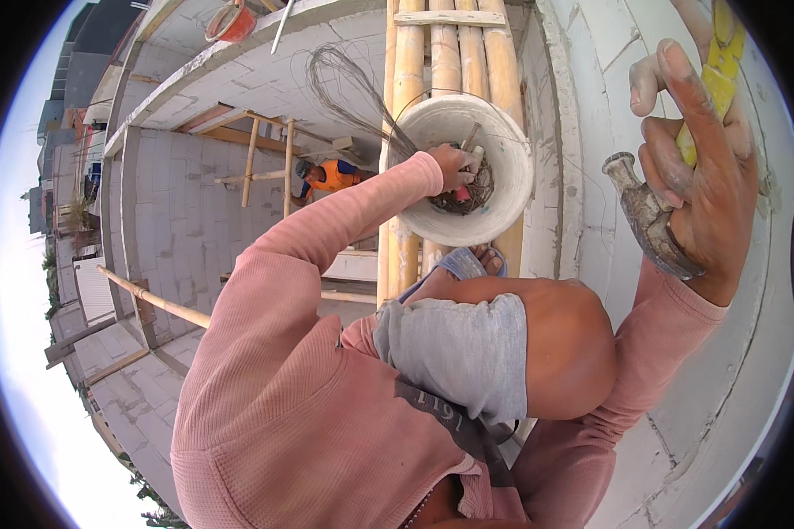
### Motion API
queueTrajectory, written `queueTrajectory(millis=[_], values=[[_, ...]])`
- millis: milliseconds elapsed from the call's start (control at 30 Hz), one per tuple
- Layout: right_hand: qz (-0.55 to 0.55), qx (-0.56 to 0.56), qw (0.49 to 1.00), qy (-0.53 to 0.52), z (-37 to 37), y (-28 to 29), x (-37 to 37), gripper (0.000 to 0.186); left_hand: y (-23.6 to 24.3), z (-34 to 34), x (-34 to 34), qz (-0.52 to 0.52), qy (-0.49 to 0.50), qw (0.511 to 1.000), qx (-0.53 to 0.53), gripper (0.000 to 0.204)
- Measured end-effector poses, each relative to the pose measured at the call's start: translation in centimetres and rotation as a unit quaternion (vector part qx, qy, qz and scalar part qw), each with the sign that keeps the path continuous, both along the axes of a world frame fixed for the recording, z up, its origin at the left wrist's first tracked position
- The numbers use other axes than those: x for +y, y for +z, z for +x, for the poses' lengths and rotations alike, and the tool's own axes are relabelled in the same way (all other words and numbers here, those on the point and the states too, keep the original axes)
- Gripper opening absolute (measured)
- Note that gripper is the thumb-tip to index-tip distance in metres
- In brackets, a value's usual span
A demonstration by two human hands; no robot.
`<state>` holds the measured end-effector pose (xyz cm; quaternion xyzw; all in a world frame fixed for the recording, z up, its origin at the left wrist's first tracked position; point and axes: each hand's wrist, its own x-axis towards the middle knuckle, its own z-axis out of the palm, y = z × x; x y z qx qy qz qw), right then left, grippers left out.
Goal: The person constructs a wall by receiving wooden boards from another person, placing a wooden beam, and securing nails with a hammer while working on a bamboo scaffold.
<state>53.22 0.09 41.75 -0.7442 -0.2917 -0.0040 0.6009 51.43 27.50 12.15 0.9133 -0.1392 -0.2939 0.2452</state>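
Observation:
My left hand (451, 169) reaches into a grimy white bucket (505, 194), its fingers closed around something I cannot make out among pale rods, wire bits and a small red item. A loose bundle of thin wire (344, 88) arches out of the bucket's left side. At the right, my right hand (706, 176) is raised with fingers curled round a claw hammer (635, 198), its worn metal head low against the palm and its yellow handle rising between the fingers. The bucket rests on lashed bamboo poles (408, 62), just beyond my sandalled foot (485, 260).
A pale block wall (573, 106) runs close along the right. Lower down on the left, a worker in an orange vest (333, 176) stands near bamboo framing (251, 150). A red bucket (231, 22) is at the upper left. Open sky and rooftops show beyond the left wall.

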Motion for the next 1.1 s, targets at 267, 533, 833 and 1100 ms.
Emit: queueTrajectory(millis=[267,533,833,1100], values=[[0.061,0.279,0.946,-0.152,-4.0,-3.6,-1.1,0.059,1.7,1.6,0.4,-0.181,0.128,0.962,0.162,0.044],[0.085,0.375,0.889,-0.248,-8.7,-6.8,-4.2,0.065,2.4,2.9,0.2,-0.032,0.078,0.986,0.147,0.026],[0.085,0.439,0.847,-0.287,-13.8,-9.5,-5.3,0.071,-1.0,1.3,-1.8,0.007,-0.171,0.978,-0.116,0.014],[0.102,0.421,0.84,-0.327,-15.7,-10.4,-6.0,0.07,-2.1,1.5,-2.6,0.167,-0.19,0.966,-0.062,0.019]])
